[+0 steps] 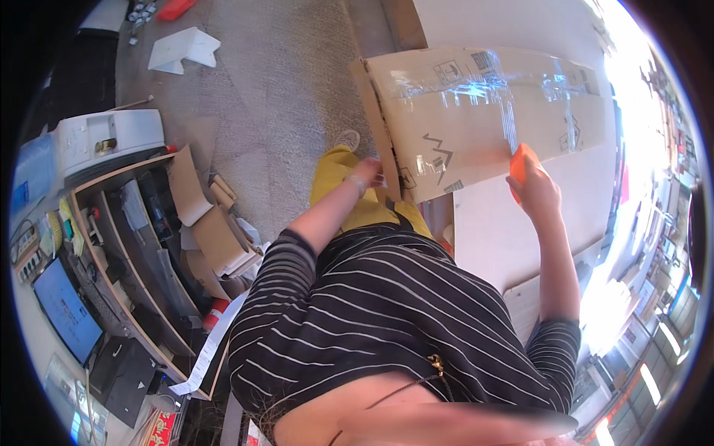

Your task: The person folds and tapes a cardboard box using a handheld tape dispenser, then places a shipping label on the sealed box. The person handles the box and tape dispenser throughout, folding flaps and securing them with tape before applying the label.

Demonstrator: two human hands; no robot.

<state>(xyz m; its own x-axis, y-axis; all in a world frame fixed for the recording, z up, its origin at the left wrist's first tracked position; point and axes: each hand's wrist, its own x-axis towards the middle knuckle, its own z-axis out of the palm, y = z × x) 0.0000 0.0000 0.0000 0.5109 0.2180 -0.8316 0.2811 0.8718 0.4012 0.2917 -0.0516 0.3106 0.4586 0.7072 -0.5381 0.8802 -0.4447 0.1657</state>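
A large brown cardboard box (461,149) lies on a white surface in front of me, with shiny clear tape (476,88) across its top. At its left end a cardboard flap (378,123) stands out. My left hand (364,173) is at the near end of this flap, its fingers curled against the edge and partly hidden. Over the box's near right edge, my right hand (537,192) is closed around an orange hand tool (523,160). The tool's far end meets a strip of tape on the cardboard; its exact kind is unclear.
To my left stands a wooden shelf unit (134,238) with folded cardboard (219,230) beside it. A monitor (67,308) and a white printer-like machine (111,141) are further left. White foam-like pieces (184,50) lie on the floor (275,89). The white tabletop (506,238) extends to the right.
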